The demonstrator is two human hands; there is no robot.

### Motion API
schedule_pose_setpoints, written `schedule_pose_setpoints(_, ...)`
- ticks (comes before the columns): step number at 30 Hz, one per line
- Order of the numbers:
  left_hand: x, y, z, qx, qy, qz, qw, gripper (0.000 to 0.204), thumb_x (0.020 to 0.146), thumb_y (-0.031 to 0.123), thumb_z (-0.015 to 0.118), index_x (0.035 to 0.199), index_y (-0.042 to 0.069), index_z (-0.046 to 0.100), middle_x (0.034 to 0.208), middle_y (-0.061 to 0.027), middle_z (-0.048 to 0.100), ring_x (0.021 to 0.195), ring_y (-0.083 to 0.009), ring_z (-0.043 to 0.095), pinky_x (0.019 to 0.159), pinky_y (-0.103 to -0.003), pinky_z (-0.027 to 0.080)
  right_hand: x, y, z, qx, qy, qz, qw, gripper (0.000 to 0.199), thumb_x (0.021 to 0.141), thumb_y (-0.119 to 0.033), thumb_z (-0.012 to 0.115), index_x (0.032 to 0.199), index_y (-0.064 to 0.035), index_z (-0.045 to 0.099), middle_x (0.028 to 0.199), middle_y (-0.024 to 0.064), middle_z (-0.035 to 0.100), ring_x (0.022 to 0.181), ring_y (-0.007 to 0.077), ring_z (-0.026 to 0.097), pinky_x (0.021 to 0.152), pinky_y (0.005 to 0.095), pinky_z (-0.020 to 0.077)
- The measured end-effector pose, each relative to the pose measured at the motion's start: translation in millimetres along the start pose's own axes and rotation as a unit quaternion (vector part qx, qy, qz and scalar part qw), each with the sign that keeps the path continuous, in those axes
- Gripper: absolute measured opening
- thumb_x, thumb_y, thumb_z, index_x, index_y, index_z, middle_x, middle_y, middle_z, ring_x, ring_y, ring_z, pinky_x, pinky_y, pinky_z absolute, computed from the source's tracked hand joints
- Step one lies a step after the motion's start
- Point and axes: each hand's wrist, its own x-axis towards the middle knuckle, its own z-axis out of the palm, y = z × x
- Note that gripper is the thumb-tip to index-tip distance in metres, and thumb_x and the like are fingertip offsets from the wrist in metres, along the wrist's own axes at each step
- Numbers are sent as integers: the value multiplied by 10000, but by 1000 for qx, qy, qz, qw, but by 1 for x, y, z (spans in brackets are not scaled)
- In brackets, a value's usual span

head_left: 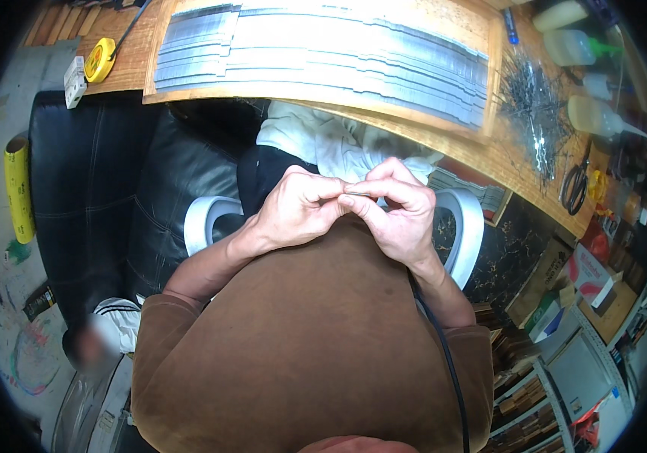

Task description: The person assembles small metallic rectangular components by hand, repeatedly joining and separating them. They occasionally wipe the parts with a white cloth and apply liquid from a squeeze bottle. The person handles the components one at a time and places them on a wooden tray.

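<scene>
My left hand (pixel 293 208) and my right hand (pixel 402 215) meet in front of my chest, fingertips almost touching. Between them is a small, thin sliver-like piece (pixel 359 195), mostly covered by the fingers; its kind is too small to tell. Thumb and forefinger of each hand are pinched on it. Beneath and beyond the hands, a white cloth (pixel 323 140) lies bunched over dark fabric. Past that, a wooden tray (pixel 278 100) at the table's edge holds rows of overlapping grey strips (pixel 323 72).
On the table's right lie a heap of thin dark metal pieces (pixel 534 113), black-handled scissors (pixel 576 185) and squeeze bottles (pixel 595 117). A yellow tape measure (pixel 99 60) sits at left. White chair arms (pixel 201 226) flank me; a black sofa (pixel 89 181) and another person (pixel 104 332) are at left.
</scene>
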Motion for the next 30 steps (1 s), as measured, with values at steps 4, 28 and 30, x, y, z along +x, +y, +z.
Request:
schedule_pose_setpoints(4, -2, -2, 2, -11, 10, -1, 1000, 55, 934, 36, 749, 925, -19, 749, 688, -194, 647, 532, -202, 637, 535, -306, 496, 0, 0, 0, 1, -4, 8, 1000, 174, 793, 33, 878, 953, -20, 833, 831, 40, 671, 747, 120, 631, 652, 254, 501)
schedule_pose_setpoints(28, -9, 0, 13, 15, 94, 47, 994, 110, 938, -7, 741, 1035, -51, 767, 783, -144, 743, 630, -153, 707, 593, -266, 535, 9, 0, -9, 58, -70, 38, 995, 215, 838, 14, 867, 1048, -10, 827, 964, 54, 700, 818, 108, 652, 699, 222, 510)
schedule_pose_setpoints(30, -9, 1, 13, 23, 96, 44, 994, 118, 941, -10, 737, 1048, -48, 772, 798, -141, 754, 643, -155, 718, 601, -261, 542, 10, -2, -11, 45, -67, 39, 996, 204, 844, 6, 857, 1044, -24, 831, 942, 62, 721, 799, 120, 662, 707, 244, 525)
